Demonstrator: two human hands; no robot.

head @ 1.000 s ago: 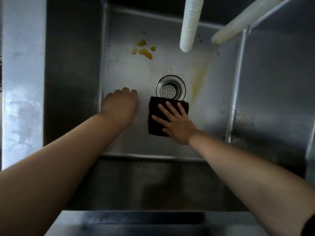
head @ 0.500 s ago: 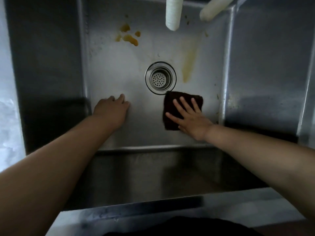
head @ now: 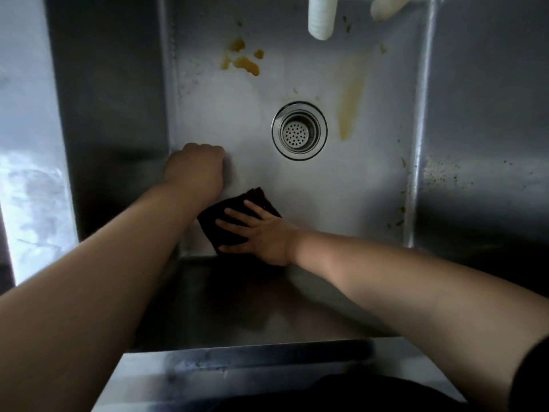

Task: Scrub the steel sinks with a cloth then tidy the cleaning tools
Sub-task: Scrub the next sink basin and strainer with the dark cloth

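Dim, greyish light; the sink floor (head: 297, 185) around the drain strainer (head: 299, 130) is brightest, its walls left, right and nearer than the strainer fall into deep shadow. Wide-angle bending at the edges; soft, slightly blurred detail.

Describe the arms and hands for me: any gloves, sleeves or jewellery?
Both forearms are bare from the frame edges to the wrists. No gloves show on the left hand or the right hand, and no watch, ring or bracelet is visible. The only clothing in view is a dark sleeve edge on the right arm at the lower right corner.
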